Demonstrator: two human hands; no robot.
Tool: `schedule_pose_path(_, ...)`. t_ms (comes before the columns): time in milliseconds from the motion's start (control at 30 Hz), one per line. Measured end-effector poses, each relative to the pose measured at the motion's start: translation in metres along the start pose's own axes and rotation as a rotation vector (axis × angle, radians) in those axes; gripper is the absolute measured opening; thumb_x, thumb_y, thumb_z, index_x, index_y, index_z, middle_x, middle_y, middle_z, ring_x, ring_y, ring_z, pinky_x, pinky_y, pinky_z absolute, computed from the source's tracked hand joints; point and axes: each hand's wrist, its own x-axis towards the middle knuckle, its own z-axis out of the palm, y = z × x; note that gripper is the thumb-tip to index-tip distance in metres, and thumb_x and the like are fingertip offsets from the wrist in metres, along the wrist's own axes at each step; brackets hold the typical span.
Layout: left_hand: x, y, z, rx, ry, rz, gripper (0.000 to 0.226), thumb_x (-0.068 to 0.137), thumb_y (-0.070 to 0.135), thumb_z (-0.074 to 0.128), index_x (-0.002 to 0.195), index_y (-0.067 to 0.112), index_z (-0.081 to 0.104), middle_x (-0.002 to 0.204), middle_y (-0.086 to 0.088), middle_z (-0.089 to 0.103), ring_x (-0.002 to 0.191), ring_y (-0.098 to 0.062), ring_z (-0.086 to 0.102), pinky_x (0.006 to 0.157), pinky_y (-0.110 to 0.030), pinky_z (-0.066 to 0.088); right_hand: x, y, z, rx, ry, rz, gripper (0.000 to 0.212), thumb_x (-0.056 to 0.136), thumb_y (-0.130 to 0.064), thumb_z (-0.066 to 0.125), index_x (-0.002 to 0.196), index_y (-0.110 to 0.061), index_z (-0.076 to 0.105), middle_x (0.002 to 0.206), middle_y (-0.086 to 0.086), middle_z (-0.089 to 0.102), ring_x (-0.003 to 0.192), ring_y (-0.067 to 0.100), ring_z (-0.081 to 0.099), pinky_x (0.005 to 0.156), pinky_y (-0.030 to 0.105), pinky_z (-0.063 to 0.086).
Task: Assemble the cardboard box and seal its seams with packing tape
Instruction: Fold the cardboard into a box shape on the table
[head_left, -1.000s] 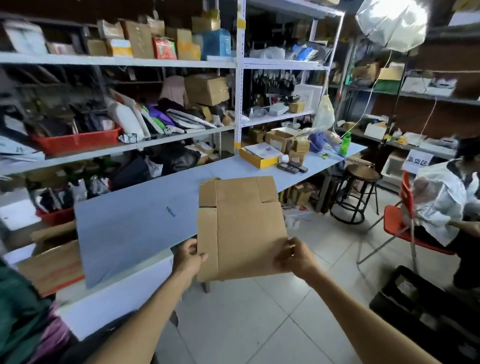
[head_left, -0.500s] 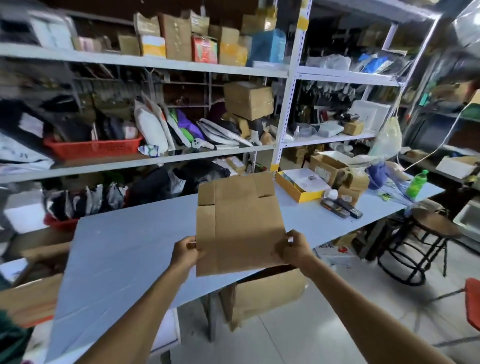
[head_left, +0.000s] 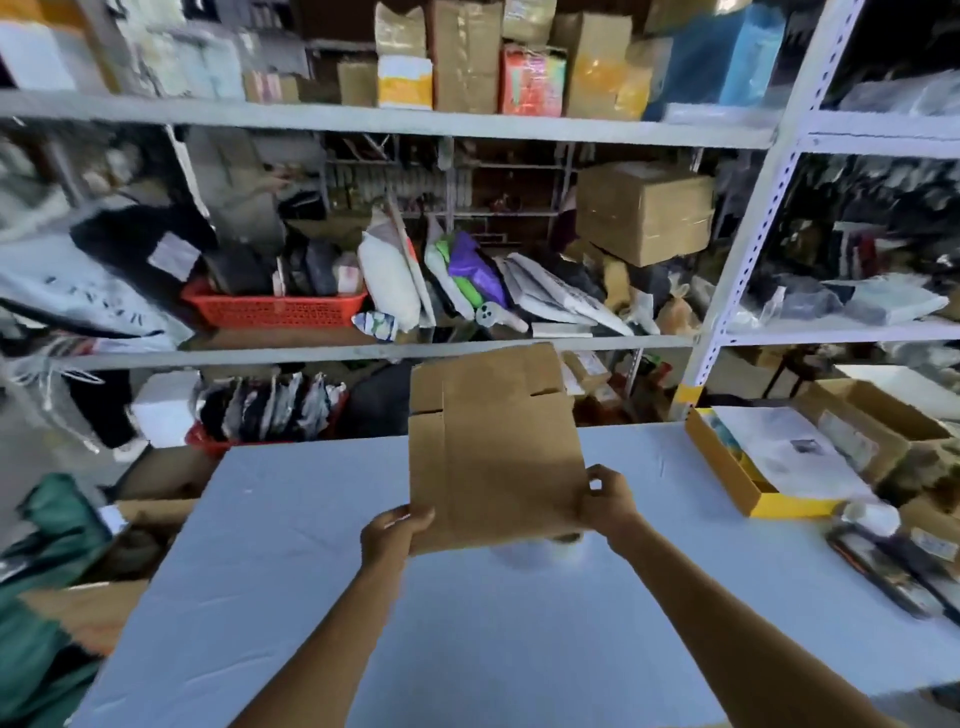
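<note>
I am holding flat box (head_left: 493, 447) upright over counter (head_left: 311, 597), long axis vertical. Left hand (head_left: 389, 535) fingers curling round lower-left corner; right hand (head_left: 608, 499) pinching lower-right edge. Box sitting between both hands, equally near.

You're in a stockroom or packing room: metal shelves (head_left: 467, 122) behind the worktop (head_left: 311, 571) are crammed with cartons (head_left: 644, 208), bagged goods (head_left: 389, 275) and a red basket (head_left: 270, 312), open boxes (head_left: 857, 431) crowd the worktop's right edge, and you hold a flat cardboard box (head_left: 498, 457).
</note>
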Motion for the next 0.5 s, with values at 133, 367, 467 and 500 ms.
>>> schedule_pose_path(133,0.021,0.011,0.027,-0.325,-0.083,-0.23,0.023,0.079,0.007,0.074,0.098,-0.001,0.064,0.089,-0.014,0.065,0.08,-0.023,0.063,0.065,-0.03,0.06,0.045,-0.022,0.014,-0.01,-0.023,-0.044,0.02,0.081,0.011,0.044,0.09,-0.006,0.05,0.09,0.013,0.053,0.081,0.022,0.046,0.067,0.03,0.041)
schedule_pose_path(367,0.048,0.038,0.05,-0.369,-0.152,-0.134,0.007,0.084,0.0,0.067,0.09,0.002,0.063,0.092,-0.012,0.068,0.085,-0.021,0.063,0.085,-0.036,0.048,0.059,-0.027,0.069,0.128,-0.06,0.03,0.027,0.077,0.018,0.047,0.097,0.001,0.052,0.094,0.018,0.058,0.091,0.037,0.058,0.08,0.052,0.056)
schedule_pose_path(467,0.063,0.052,0.045,-0.363,-0.123,-0.082,0.012,0.084,-0.005,0.064,0.095,-0.003,0.061,0.091,-0.014,0.066,0.08,-0.022,0.063,0.08,-0.038,0.048,0.06,-0.027,0.091,0.218,-0.077,0.082,0.032,0.077,0.019,0.051,0.106,0.005,0.05,0.105,0.02,0.055,0.101,0.042,0.06,0.065,0.042,0.059)
schedule_pose_path(500,0.069,0.055,0.041,-0.341,-0.117,-0.056,0.015,0.084,-0.007,0.064,0.098,-0.003,0.061,0.093,-0.014,0.066,0.079,-0.023,0.063,0.077,-0.038,0.05,0.061,-0.028,0.096,0.192,-0.086,0.087,0.03,0.076,0.017,0.054,0.103,0.005,0.05,0.102,0.02,0.056,0.094,0.038,0.061,0.062,0.038,0.056)
